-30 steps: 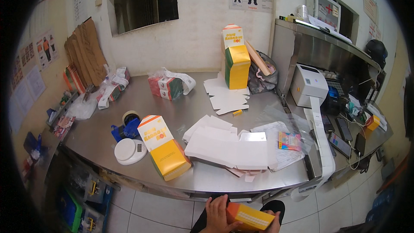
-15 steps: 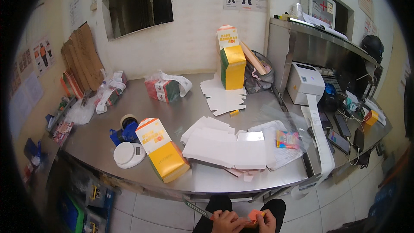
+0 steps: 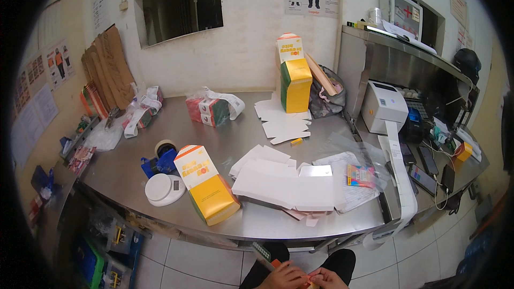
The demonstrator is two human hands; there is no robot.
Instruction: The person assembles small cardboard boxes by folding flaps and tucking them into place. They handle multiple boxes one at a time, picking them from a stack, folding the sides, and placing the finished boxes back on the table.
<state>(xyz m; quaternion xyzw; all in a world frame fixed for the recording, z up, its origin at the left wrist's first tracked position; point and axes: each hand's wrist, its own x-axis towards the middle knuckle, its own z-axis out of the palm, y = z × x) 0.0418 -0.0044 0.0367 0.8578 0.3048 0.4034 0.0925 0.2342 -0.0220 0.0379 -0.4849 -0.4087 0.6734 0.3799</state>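
Note:
At the lower edge, above my lap, my left hand [image 3: 285,276] is closed round a folding carton [image 3: 262,252]. Its dotted green end sticks out to the left, with an orange part beside the fingers. My right hand [image 3: 327,279] pinches the carton's orange-yellow end next to the left hand. Fingers cover most of the carton's middle, and the frame's edge cuts off the lower part. Beyond the hands, a yellow, white and green carton [image 3: 213,195] lies tilted near the table's front edge. To its right lie stacked flat white card blanks [image 3: 273,184].
A steel table [image 3: 262,225] stands before me. On it are a white scale [image 3: 163,190], a blue tape dispenser [image 3: 160,163], wrapped parcels [image 3: 209,109] and an upright yellow carton [image 3: 297,88]. A label printer [image 3: 383,104] trails paper at right, beside phones [image 3: 423,179].
Both hands have drawn closer together and lower. The carton's green end has swung up and right, and its orange end, raised before, is now mostly hidden by fingers. The view has shifted slightly.

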